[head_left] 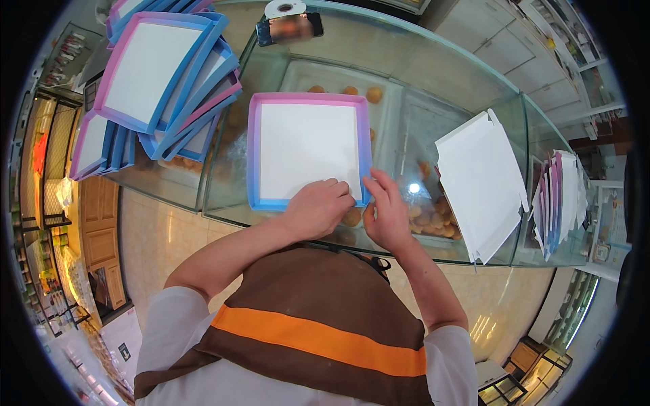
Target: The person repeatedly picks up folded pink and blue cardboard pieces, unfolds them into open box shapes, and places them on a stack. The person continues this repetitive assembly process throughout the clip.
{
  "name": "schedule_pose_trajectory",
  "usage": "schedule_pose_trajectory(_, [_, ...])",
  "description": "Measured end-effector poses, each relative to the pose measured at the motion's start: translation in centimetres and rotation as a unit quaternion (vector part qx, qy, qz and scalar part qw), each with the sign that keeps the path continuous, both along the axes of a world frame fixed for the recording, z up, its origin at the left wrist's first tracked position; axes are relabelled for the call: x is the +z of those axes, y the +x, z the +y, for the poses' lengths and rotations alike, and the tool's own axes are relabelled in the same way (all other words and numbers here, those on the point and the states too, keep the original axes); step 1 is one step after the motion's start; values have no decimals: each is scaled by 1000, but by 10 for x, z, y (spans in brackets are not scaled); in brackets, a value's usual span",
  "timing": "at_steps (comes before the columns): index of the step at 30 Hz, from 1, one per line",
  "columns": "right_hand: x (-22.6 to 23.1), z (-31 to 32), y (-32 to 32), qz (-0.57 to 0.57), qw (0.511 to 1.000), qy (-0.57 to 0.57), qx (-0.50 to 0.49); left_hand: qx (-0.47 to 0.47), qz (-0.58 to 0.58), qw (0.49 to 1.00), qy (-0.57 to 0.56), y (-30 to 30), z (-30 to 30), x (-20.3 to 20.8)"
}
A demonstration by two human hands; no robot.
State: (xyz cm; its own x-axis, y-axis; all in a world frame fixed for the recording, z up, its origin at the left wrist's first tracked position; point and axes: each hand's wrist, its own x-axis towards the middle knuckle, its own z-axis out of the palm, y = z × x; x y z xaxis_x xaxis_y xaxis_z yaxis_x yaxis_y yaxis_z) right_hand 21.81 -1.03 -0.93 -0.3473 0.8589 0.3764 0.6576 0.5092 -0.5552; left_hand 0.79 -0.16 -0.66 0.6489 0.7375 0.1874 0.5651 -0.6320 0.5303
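A square open cardboard box (308, 152) with a white inside and low pink-to-blue walls lies on the glass counter before me. My left hand (321, 207) is closed over the near wall, by its right-hand corner, the fingertips bent down at the edge and partly hidden. Beside that same corner, on the outside, is my right hand (387, 213), its thumb and fingers apart, the fingertips close to or touching the right wall. The other walls stand upright.
Several folded boxes (152, 74) are piled at the left. Flat white card blanks (484, 186) lie at the right, with more folded blanks (558, 196) beyond. A phone (290, 28) rests at the far edge. Round brown baked goods (437, 220) show under the glass.
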Motion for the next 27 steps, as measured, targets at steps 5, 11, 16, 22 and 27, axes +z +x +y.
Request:
schedule_pose_trajectory(5, [18, 2, 11, -55, 996, -4, 75, -18, -12, 999, -31, -3, 4, 3])
schedule_pose_trajectory(11, [8, 2, 7, -103, 989, -22, 102, -32, 12, 999, -22, -6, 3, 1])
schedule_pose_trajectory(16, [14, -1, 6, -98, 990, -34, 99, 28, -53, 997, 40, -33, -5, 12])
schedule_pose_trajectory(22, [5, -8, 3, -68, 996, 5, 54, 422, 1, 906, -21, -108, -2, 20])
schedule_pose_trajectory(27, [-2, -14, -1, -27, 999, 13, 25, 376, -28, 923, -75, -116, -3, -2])
